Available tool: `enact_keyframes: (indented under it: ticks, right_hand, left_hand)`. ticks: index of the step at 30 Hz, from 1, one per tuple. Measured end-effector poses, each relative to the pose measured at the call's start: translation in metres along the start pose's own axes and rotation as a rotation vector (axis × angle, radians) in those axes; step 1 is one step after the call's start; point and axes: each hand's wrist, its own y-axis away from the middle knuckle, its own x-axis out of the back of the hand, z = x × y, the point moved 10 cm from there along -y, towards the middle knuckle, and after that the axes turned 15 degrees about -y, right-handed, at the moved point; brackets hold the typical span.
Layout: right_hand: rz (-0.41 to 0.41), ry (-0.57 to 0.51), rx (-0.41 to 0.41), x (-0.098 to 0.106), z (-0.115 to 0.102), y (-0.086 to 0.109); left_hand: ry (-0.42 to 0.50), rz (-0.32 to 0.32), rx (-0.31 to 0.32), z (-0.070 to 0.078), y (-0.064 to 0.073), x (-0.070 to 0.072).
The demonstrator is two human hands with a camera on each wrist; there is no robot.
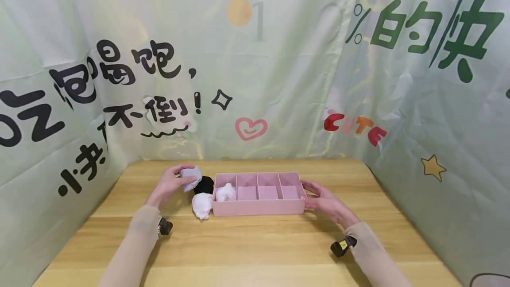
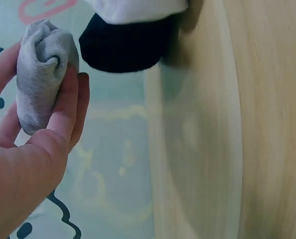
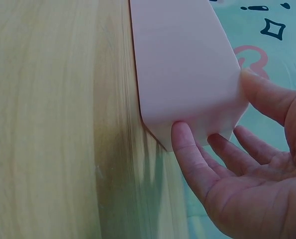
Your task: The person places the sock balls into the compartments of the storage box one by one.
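A rolled grey sock (image 2: 42,84) is held up by my left hand (image 1: 170,184), pinched between the thumb and fingers. In the head view it overlaps a rolled black sock (image 1: 204,185). In front of that lies a white rolled sock (image 1: 202,206), left of a pink box (image 1: 258,208) with several compartments. Another white rolled sock (image 1: 226,192) sits in the leftmost compartment. My right hand (image 1: 324,200) is at the box's right end. In the right wrist view, its fairly straight fingers touch the end wall (image 3: 197,127) and the thumb rests at the top rim.
The wooden table (image 1: 255,247) runs back to a printed fabric curtain (image 1: 287,79), which also hangs along both sides. Small black devices are strapped on the left wrist (image 1: 164,226) and the right wrist (image 1: 341,247).
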Motion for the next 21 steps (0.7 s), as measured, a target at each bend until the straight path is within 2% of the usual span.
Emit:
enact_keyframes:
  ticks: [4, 8, 14, 21]
  right_hand:
    - [0.004, -0.001, 0.000, 0.002, -0.001, -0.001]
    - [-0.009, -0.003, -0.001, -0.001, -0.003, -0.002]
    - [0.000, -0.027, -0.005, 0.000, -0.003, -0.004]
    - [-0.009, -0.006, -0.004, -0.001, -0.002, -0.003]
  left_hand:
    - [0.025, 0.018, -0.010, 0.007, -0.002, -0.004]
    - [0.050, 0.037, 0.007, 0.010, -0.003, -0.006]
    - [0.076, 0.006, -0.041, 0.022, -0.005, -0.017]
    - [0.062, -0.024, -0.095, 0.032, -0.003, -0.031]
